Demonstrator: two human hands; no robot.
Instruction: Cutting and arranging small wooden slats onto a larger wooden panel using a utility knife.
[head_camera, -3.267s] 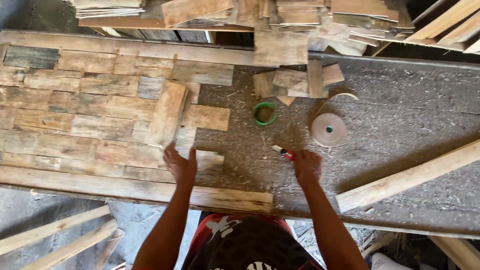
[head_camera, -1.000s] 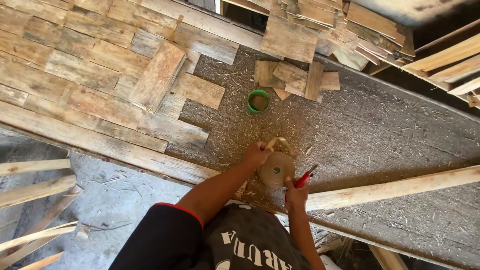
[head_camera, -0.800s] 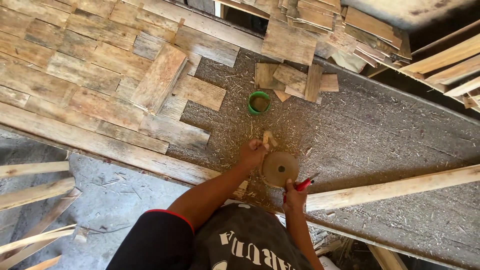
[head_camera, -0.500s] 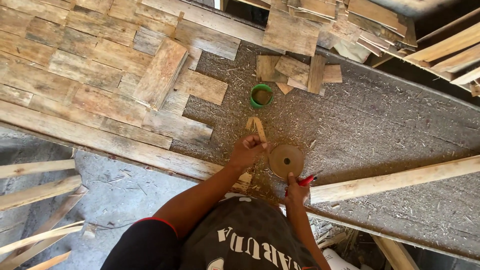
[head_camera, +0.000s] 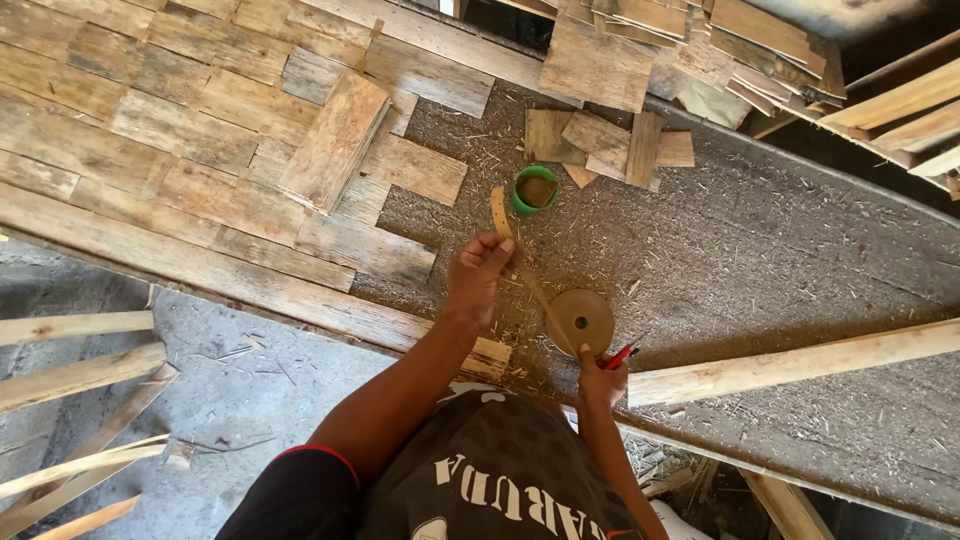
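L hand (head_camera: 480, 275) pinched on tan tape strip (head_camera: 503, 218), pulled up-left off roll | R hand (head_camera: 603, 378) fingertip pressing tape roll (head_camera: 579, 321) flat on gritty table (head_camera: 780, 250), red-handled tool (head_camera: 618, 356) gripped in same hand | green tape ring (head_camera: 535, 190) just beyond strip end | wood plank mosaic (head_camera: 200, 150) left | long batten (head_camera: 790, 362) right of roll

Bright even daylight, soft short shadows, sharp focus, dark gaps at top, slight wide-angle edge bend
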